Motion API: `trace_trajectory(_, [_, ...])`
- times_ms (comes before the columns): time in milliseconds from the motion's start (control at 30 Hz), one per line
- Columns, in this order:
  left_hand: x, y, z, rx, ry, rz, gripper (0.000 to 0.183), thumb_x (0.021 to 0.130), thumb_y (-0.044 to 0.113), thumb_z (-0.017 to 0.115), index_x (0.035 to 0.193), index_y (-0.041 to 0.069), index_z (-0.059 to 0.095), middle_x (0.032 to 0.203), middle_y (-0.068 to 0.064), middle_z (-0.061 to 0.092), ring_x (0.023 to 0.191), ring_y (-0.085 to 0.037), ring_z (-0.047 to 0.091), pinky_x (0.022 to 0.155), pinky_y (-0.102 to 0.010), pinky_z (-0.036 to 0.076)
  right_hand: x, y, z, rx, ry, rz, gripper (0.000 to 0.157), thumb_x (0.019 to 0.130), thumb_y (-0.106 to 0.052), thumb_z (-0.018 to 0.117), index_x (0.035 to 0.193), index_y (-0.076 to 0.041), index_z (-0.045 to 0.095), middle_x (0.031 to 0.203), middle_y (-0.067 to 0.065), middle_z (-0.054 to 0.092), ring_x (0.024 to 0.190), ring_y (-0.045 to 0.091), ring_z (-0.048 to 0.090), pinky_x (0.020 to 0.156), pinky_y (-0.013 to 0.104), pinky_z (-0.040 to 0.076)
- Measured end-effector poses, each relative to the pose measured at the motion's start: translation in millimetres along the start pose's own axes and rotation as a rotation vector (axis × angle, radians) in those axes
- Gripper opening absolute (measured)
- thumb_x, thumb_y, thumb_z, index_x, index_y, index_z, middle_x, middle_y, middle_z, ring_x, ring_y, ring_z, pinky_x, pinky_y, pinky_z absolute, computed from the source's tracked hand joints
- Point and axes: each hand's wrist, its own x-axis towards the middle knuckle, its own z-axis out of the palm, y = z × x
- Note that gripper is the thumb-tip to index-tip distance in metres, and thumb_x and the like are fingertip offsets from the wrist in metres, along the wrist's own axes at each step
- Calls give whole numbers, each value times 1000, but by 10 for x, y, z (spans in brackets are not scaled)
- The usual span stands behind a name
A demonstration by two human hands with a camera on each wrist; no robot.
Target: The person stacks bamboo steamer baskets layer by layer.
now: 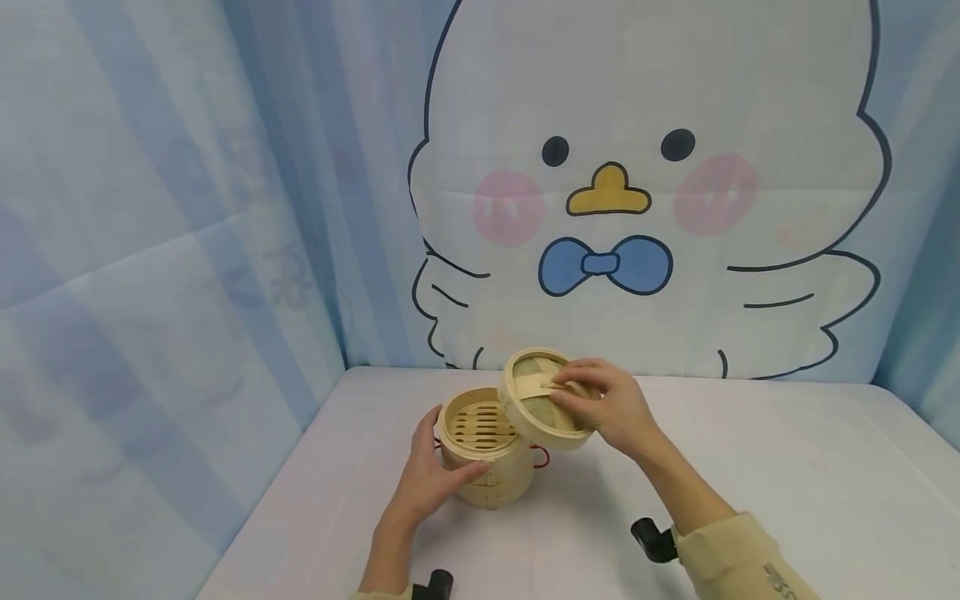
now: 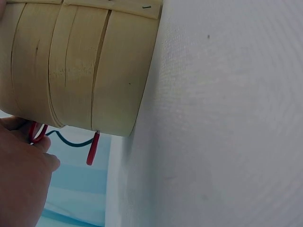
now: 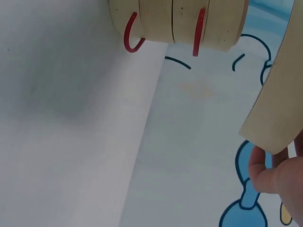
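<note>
A round bamboo steamer [image 1: 501, 485] stands upright on the white table, its slatted inner floor [image 1: 482, 427] showing from above. My left hand [image 1: 427, 482] grips it from the left, thumb across the front and fingers round the far side. In the left wrist view the steamer's side [image 2: 71, 66] fills the upper left, with a red loop handle [image 2: 93, 149] below. My right hand [image 1: 617, 406] pinches the handle strip on top of the woven bamboo lid [image 1: 534, 410]. Tilted, the lid is raised at the steamer's right and overlaps its rim in the head view.
The white tabletop [image 1: 750, 467] extends around the steamer. Behind it hangs a curtain [image 1: 600, 325] printed with a cartoon bird; a blue-striped curtain [image 1: 150, 250] runs along the left. Black camera mounts [image 1: 654, 540] sit at both wrists.
</note>
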Motion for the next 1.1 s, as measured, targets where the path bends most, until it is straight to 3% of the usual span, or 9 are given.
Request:
trace_trajectory(733, [-2, 17, -18, -5, -22, 3, 113, 73, 44, 90, 157, 5, 24, 157, -17, 31, 140, -35, 34, 110, -59, 32, 165, -167, 402, -33, -66, -68, 16, 86, -14, 82, 100, -9, 79, 117, 10, 65, 117, 31, 58, 102, 50, 47])
trace_trajectory(1100, [8, -2, -23, -15, -28, 25, 109, 74, 40, 90, 155, 6, 27, 154, -16, 33, 139, -34, 36, 109, -58, 33, 206, -252, 541, -45, -103, -53, 14, 86, -14, 83, 98, -11, 78, 118, 7, 65, 118, 30, 57, 101, 50, 48])
